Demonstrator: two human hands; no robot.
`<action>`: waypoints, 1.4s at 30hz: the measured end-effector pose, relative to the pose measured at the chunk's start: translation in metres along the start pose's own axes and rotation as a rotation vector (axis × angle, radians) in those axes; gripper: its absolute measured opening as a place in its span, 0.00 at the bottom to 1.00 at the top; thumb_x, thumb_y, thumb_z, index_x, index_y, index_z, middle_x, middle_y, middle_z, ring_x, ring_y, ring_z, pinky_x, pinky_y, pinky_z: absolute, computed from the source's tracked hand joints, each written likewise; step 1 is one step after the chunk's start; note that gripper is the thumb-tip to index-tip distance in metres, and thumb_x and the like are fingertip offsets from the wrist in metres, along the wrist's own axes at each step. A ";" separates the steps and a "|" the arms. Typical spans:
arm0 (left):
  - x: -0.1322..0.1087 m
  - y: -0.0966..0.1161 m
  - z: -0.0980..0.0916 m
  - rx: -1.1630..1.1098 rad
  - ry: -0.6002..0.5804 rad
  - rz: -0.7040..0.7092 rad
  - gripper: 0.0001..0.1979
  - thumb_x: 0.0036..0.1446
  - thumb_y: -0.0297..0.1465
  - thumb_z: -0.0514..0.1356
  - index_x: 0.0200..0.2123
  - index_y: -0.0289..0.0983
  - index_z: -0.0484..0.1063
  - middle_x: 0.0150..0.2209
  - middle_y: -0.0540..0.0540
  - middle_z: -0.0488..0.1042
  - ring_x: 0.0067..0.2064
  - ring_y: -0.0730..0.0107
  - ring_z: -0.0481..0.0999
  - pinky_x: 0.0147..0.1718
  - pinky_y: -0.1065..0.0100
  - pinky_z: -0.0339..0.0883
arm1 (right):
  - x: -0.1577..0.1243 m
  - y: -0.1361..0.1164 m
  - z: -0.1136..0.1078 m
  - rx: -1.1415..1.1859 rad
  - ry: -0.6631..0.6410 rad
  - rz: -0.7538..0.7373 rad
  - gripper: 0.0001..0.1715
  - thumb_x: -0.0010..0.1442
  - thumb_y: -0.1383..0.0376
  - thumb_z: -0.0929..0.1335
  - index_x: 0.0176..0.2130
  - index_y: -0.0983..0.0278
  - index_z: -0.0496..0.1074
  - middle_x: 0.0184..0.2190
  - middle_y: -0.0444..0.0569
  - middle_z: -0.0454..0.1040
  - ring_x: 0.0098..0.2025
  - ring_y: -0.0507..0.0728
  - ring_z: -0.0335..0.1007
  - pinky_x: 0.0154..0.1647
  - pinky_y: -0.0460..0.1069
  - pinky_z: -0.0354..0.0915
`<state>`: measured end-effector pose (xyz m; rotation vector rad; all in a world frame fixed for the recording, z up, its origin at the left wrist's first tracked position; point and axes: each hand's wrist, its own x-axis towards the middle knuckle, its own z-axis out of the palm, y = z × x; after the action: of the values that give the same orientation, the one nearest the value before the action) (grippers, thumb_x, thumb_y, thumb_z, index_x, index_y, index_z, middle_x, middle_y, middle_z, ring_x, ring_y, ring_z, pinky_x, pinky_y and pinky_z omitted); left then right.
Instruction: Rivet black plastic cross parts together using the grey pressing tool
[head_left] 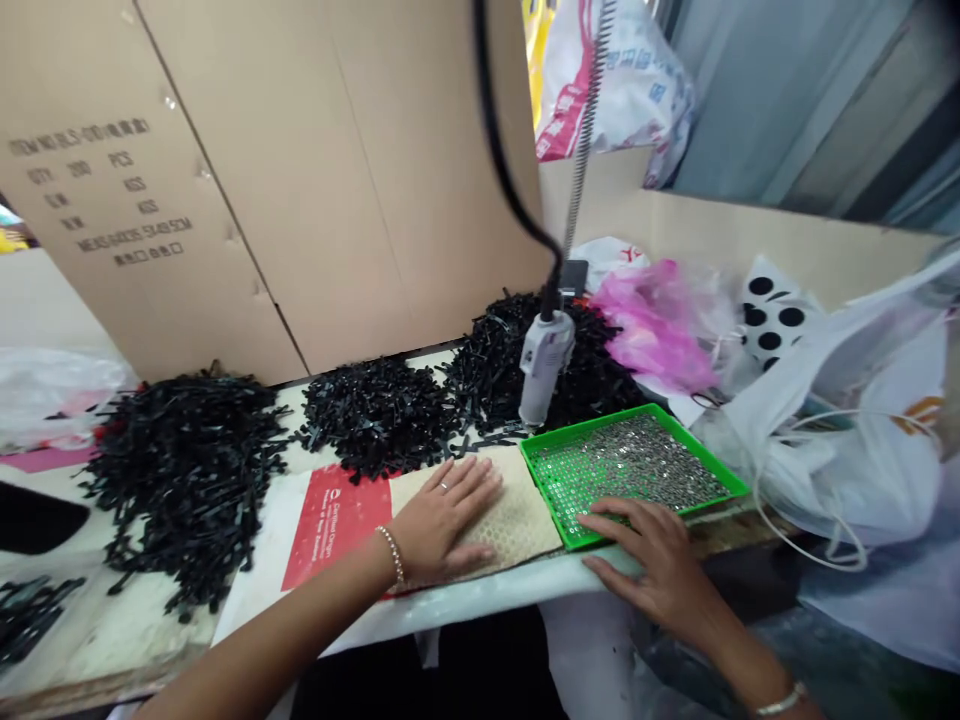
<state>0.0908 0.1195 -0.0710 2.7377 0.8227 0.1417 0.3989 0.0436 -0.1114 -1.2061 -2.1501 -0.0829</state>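
Our left hand (pixel 442 515) lies flat and spread on a beige honeycomb-textured pad (pixel 521 500), holding nothing, with a ring on one finger and a beaded bracelet at the wrist. Our right hand (pixel 652 560) is open too and holds nothing, its fingers (pixel 607 520) resting over the near rim of a green plastic tray (pixel 544 490), which sits against the pad's right side. Small silver studs (pixel 622 470) cover the tray (too small for us to make out their exact shape). Just beyond the tray's far left corner hangs a white handheld tool (pixel 546 365) on a black cord. Three heaps of black plastic pieces (pixel 187 480) run along the far left, and a red-printed sheet (pixel 337 525) lies just left of the pad. Printed cardboard (pixel 225 180) stands behind them, while a pink plastic bag (pixel 656 330) and a white plastic bag (pixel 847 470) crowd the far right.
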 end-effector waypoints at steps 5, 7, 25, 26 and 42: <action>-0.052 0.005 0.010 -0.131 0.503 -0.468 0.28 0.66 0.42 0.47 0.65 0.41 0.45 0.68 0.38 0.42 0.68 0.55 0.43 0.63 0.46 0.47 | 0.020 -0.055 0.012 0.024 -0.059 -0.118 0.20 0.65 0.60 0.65 0.56 0.59 0.65 0.57 0.53 0.63 0.58 0.64 0.57 0.59 0.63 0.52; -0.074 0.007 0.020 -0.279 0.623 -0.671 0.28 0.65 0.44 0.48 0.64 0.40 0.47 0.67 0.38 0.46 0.67 0.53 0.45 0.63 0.43 0.46 | 0.034 -0.078 0.024 0.037 -0.139 -0.158 0.27 0.62 0.61 0.68 0.59 0.61 0.62 0.62 0.56 0.56 0.61 0.66 0.52 0.61 0.65 0.51; -0.082 0.021 -0.011 -1.671 0.630 -0.794 0.19 0.57 0.28 0.56 0.52 0.33 0.68 0.48 0.39 0.74 0.47 0.63 0.75 0.47 0.65 0.70 | 0.088 -0.102 0.057 0.052 -0.287 -0.055 0.41 0.51 0.74 0.67 0.62 0.62 0.57 0.60 0.55 0.59 0.60 0.64 0.54 0.58 0.60 0.59; -0.079 0.021 -0.007 -1.499 0.602 -0.720 0.18 0.58 0.30 0.55 0.51 0.34 0.69 0.48 0.40 0.75 0.50 0.60 0.73 0.51 0.61 0.68 | 0.091 -0.101 0.054 0.054 -0.292 -0.058 0.41 0.51 0.75 0.66 0.63 0.62 0.57 0.60 0.55 0.60 0.60 0.64 0.55 0.57 0.60 0.60; -0.089 -0.002 0.055 0.065 0.357 -0.074 0.25 0.64 0.41 0.52 0.62 0.39 0.57 0.58 0.40 0.67 0.58 0.57 0.66 0.58 0.53 0.61 | 0.081 -0.120 0.069 0.016 -0.402 -0.069 0.38 0.56 0.74 0.66 0.63 0.59 0.57 0.63 0.53 0.55 0.62 0.64 0.50 0.62 0.61 0.51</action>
<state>0.0246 0.0591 -0.1250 2.7781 1.0340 0.6121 0.2406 0.0590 -0.0887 -1.2193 -2.5322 0.1605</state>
